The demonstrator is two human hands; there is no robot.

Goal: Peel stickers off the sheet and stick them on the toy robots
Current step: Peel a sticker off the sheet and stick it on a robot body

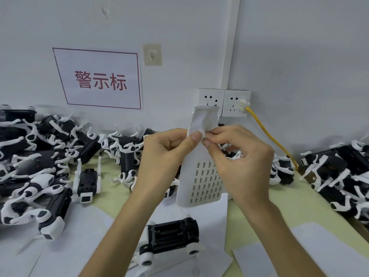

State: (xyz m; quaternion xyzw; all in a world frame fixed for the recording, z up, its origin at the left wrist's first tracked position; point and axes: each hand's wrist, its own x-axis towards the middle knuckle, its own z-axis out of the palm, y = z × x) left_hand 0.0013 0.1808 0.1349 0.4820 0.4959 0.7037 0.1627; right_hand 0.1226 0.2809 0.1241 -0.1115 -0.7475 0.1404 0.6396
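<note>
**Both hands on the sticker sheet, above an upturned toy robot**

A white paper sticker sheet [201,176] printed with rows of small dark labels is held upright in the air near the middle of the view, its top end curled over. The left hand [169,150] grips it from 9 o'clock, thumb pressed flat on the front and the other fingers curled behind. The right hand [239,156] comes in from 3 o'clock and pinches the sheet's right edge between thumb and forefinger, just beside the left thumb. Whether a peeled sticker sits between those fingertips is too small to tell.

At 6 o'clock, a black-and-white plastic toy robot [173,234] lies on its back on loose white paper sheets [79,236], its open battery bay facing up. These papers cover part of a pale green tabletop [279,212]. A heap of black-and-white toy robots [30,166] fills 9 o'clock, and a second heap [339,176] lies at 4 o'clock.

On the white wall, a red-bordered sign with red characters [99,80] hangs at 10 o'clock. Two white wall sockets [223,101] sit at 1 o'clock, and a yellow cable [269,136] runs from the right one down towards 3 o'clock.
</note>
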